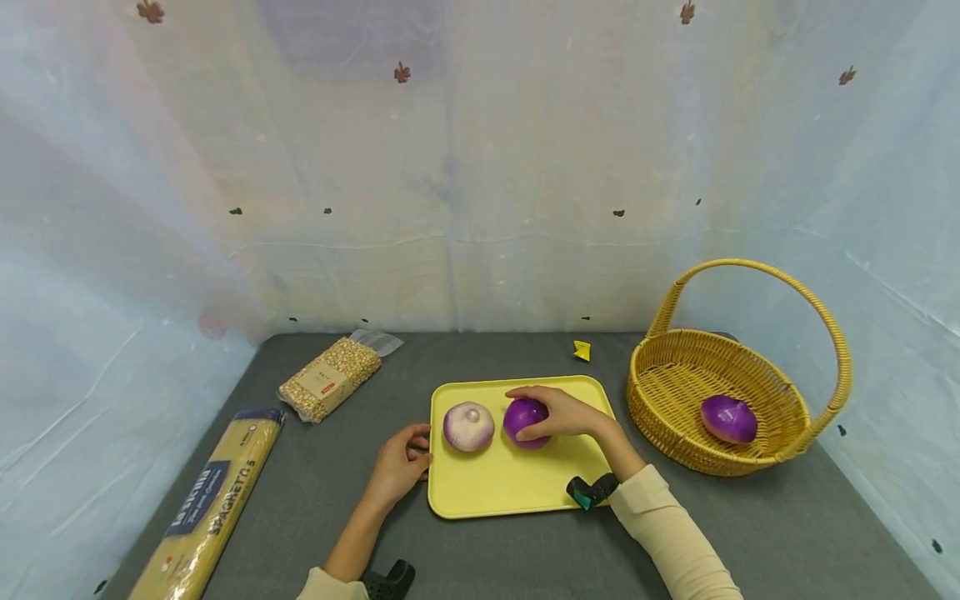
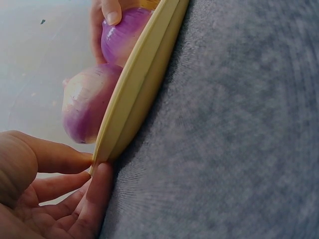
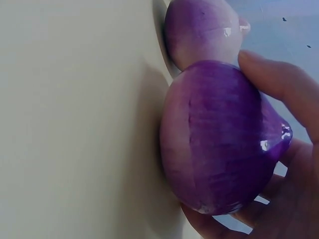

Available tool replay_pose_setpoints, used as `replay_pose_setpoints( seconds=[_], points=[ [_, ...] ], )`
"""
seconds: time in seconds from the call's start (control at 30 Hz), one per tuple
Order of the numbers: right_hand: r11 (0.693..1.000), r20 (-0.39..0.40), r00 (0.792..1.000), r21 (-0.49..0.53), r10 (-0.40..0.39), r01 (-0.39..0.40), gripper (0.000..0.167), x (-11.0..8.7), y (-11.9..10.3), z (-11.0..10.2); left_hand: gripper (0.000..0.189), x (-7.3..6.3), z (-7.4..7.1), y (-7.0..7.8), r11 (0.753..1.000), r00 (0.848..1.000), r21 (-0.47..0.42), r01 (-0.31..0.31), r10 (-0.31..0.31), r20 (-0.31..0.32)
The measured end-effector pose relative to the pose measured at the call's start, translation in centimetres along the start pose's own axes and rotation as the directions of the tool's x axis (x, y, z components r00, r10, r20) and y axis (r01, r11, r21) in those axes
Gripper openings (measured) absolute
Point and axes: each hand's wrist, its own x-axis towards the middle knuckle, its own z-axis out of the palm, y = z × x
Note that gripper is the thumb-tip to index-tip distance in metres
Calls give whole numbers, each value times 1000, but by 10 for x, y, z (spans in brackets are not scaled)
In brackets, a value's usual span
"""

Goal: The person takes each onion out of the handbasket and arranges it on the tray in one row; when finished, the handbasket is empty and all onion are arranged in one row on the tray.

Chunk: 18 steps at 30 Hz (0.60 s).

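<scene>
My right hand point(image 1: 561, 412) curls its thumb and fingers round a dark purple onion point(image 1: 522, 422) on the right half of the yellow tray point(image 1: 517, 492). The right wrist view shows this onion point(image 3: 219, 139) close against the tray's surface, its pointed tip toward the palm. Left of it on the tray sits a paler white-and-purple onion point(image 1: 468, 427). At the tray's left edge, my left hand point(image 1: 401, 462) pinches the rim; in the left wrist view the fingertips point(image 2: 102, 174) meet at the tray's corner.
A wicker basket point(image 1: 652, 425) with a tall handle stands at the right, with another purple onion point(image 1: 729, 419) inside. Left lie a spaghetti pack point(image 1: 217, 500) and a bag of pale kernels point(image 1: 330, 379). A small yellow scrap point(image 1: 582, 350) lies behind the tray.
</scene>
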Motion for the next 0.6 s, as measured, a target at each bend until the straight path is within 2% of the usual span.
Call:
replay_pose_setpoints(
  seconds=[0.6],
  points=[
    [1000,-19,1000,1,5,-5,68,-1,-1,0,42,0,-2,0,999,1000,-32,-12,12,18]
  ],
)
